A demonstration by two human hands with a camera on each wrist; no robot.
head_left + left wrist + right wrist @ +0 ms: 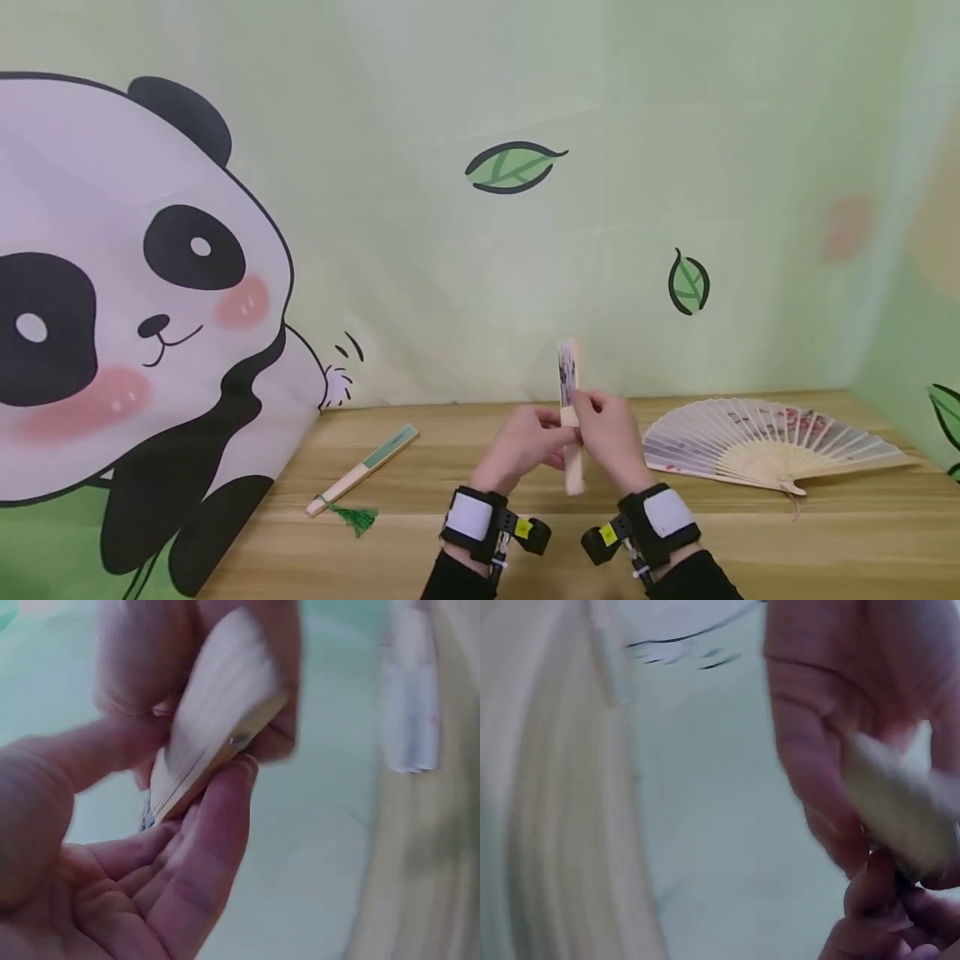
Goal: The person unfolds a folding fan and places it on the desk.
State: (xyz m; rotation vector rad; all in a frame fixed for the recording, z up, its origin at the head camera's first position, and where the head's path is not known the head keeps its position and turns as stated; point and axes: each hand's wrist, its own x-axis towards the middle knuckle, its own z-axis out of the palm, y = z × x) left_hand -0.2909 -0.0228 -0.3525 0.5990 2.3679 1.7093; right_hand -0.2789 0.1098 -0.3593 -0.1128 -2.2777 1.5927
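1. I grasp the fan (568, 415) with both hands, in front of me and, as far as I can tell, raised off the counter (540, 542). It is folded into a narrow stack and stands nearly upright, printed end up and bare handle end down.
2. My left hand (521, 446) pinches it from the left, thumb across one face and fingers behind. I judge this grip near the middle steadies it and leaves both ends free.
3. My right hand (611, 437) grips the other side, slightly higher, where the printed part meets the bare sticks. Hands on opposite sides probably keep the leaves pressed together; the right wrist view is too blurred to show each finger.
4. In the left wrist view a small metal pin (240, 739) shows near the handle end, which would be where the sticks pivot.
5. The green fan (367, 467) lies folded and slanted to my left, its tassel (355, 520) loose beside the lower end. Folded, it takes little room.
6. The open fan (772, 450) lies spread to my right, pivot towards me. Spread like that, it needs that wider stretch, well apart from the green fan.
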